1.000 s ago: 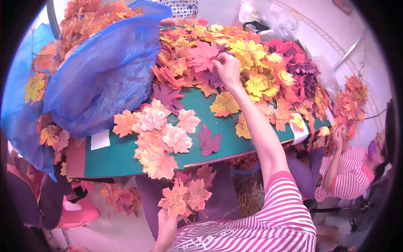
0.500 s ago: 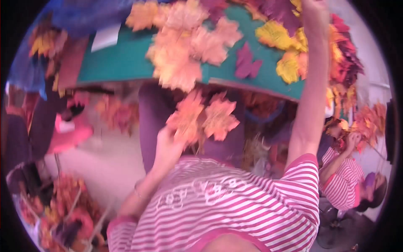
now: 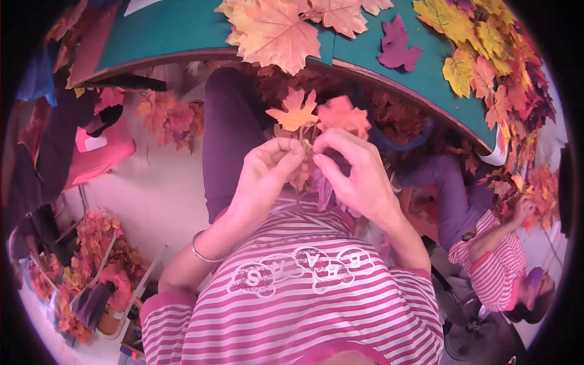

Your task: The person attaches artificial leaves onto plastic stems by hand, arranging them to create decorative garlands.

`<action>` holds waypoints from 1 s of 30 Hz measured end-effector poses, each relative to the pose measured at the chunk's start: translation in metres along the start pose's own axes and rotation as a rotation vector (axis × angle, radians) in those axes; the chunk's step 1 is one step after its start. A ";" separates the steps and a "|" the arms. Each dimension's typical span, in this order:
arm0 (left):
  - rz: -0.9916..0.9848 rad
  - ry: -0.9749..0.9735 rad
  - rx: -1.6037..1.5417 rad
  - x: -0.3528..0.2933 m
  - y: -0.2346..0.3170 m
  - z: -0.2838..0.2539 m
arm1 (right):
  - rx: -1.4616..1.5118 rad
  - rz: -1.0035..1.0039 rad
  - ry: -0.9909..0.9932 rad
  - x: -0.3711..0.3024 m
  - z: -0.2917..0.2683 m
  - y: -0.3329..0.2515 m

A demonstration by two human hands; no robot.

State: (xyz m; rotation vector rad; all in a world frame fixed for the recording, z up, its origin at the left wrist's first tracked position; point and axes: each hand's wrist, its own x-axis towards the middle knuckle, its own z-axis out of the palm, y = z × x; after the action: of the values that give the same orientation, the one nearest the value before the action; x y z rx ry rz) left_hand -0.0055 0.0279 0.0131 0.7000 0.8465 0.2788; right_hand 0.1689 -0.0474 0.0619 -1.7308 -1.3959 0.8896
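Note:
Over my lap, my left hand [image 3: 263, 176] and my right hand [image 3: 359, 173] meet with thumbs and fingertips pinched together. Between them is a sprig of artificial maple leaves, its thin stem at the fingertips. A yellow-orange leaf [image 3: 294, 111] and a coral-red leaf [image 3: 344, 115] fan out beyond my fingers. Below my hands hangs a purple leaf [image 3: 324, 187], partly covered by my right hand. The exact join at the fingertips is too small to make out. On my left wrist is a bangle [image 3: 196, 248].
Ahead curves a green table [image 3: 164, 39] edge, with large peach leaves [image 3: 277, 36], a lone purple leaf [image 3: 398, 44] and piled yellow leaves [image 3: 447, 21]. A pink stool [image 3: 100, 159] and heaped leaves [image 3: 97, 243] are at left. A co-worker [image 3: 493, 249] sits at right holding leaves.
My right hand has come back from the far right of the table to meet my left hand. The table sits higher in view, and the leaves in hand have turned.

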 end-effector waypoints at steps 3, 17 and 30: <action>-0.032 -0.079 -0.274 0.003 -0.005 -0.001 | 0.042 0.017 0.093 -0.011 0.009 0.006; -0.003 -0.111 -0.466 0.004 -0.010 0.009 | 0.416 0.197 0.305 -0.023 0.026 0.019; 0.050 -0.089 -0.421 -0.003 -0.004 0.014 | 0.559 0.271 0.325 -0.022 0.027 0.008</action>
State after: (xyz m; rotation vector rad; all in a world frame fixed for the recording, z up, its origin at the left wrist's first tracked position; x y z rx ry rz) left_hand 0.0029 0.0169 0.0183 0.3369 0.6579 0.4521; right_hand 0.1456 -0.0668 0.0432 -1.5491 -0.6289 0.9743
